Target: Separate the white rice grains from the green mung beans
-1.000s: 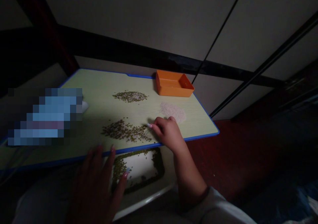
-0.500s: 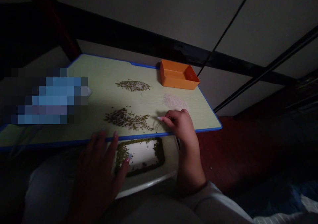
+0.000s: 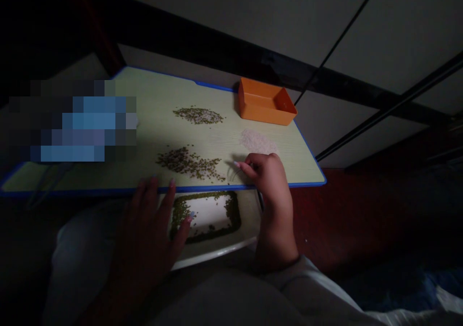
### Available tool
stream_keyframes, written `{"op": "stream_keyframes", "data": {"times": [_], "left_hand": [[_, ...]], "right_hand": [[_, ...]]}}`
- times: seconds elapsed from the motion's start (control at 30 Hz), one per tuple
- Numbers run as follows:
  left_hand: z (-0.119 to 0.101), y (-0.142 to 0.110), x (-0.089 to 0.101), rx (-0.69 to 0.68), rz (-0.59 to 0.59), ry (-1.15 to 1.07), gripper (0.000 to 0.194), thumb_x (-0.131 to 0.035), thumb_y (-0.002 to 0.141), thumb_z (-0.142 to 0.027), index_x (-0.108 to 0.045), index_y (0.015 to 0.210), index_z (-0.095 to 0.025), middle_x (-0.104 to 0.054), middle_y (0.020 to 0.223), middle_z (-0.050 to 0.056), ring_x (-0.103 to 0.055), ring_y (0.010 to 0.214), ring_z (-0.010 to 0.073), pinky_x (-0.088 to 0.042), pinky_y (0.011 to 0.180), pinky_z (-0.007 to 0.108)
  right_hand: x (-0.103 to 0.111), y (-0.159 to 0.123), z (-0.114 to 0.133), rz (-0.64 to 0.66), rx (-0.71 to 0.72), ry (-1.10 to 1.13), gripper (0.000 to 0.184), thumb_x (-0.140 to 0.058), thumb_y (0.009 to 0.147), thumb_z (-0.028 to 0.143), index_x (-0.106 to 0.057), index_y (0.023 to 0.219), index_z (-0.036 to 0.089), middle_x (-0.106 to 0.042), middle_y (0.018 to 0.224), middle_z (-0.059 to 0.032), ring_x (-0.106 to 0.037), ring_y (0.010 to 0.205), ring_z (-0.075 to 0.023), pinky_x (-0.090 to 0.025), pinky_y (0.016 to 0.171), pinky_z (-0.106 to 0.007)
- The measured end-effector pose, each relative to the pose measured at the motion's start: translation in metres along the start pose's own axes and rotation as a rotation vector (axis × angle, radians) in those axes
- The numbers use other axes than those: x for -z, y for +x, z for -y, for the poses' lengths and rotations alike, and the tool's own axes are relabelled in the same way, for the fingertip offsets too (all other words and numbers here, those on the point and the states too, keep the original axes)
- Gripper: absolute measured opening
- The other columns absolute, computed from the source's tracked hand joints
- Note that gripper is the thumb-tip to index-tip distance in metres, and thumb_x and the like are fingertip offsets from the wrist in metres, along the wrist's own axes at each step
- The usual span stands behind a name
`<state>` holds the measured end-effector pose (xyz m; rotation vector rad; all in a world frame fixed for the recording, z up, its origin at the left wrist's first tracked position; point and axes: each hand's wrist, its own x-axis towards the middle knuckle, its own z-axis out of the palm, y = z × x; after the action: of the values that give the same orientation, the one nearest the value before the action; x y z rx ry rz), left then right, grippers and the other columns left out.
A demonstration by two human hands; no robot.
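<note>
My left hand [image 3: 150,224] spreads its fingers at the near edge of the pale yellow table [image 3: 144,94], partly above a white tray [image 3: 253,220] with green beans [image 3: 181,212] along its inner sides. My right hand [image 3: 269,176] rests on the table's near right part, thumb and fingers pinched together. Whatever lies between them, if anything, is hidden. Faint thin curved lines show beside its thumb. Left of this hand spreads a loose pile of mixed green and pale grains [image 3: 188,162]. Just beyond its knuckles lies a pile of white, rice-like grains [image 3: 256,140].
An orange open box [image 3: 267,109] stands at the table's far right corner. Another mixed pile [image 3: 198,115] lies farther back. A blurred-out blue patch [image 3: 87,123] covers the table's left end. Behind the table runs a light panelled front [image 3: 253,17]; reddish floor [image 3: 325,215] shows at right.
The whole view has shifted, so the table and its things sit slightly higher and farther right. Both hands keep nearly the same pose; the piles look much the same.
</note>
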<state>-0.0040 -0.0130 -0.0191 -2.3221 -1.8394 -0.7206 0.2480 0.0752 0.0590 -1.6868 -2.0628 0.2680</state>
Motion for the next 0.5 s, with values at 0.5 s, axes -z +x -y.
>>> {"op": "stream_keyframes", "data": {"times": [0.5], "left_hand": [[0.002, 0.0, 0.0, -0.023, -0.037, -0.027, 0.081, -0.053, 0.089, -0.039, -0.012, 0.159, -0.029, -0.029, 0.165, 0.02, -0.028, 0.152, 0.0436, -0.04, 0.113, 0.068]], "right_hand": [[0.0, -0.004, 0.011, 0.005, 0.033, -0.001, 0.033, -0.063, 0.096, 0.038, -0.066, 0.068, 0.02, -0.059, 0.055, 0.0028, -0.049, 0.053, -0.0112, -0.031, 0.067, -0.027]]}}
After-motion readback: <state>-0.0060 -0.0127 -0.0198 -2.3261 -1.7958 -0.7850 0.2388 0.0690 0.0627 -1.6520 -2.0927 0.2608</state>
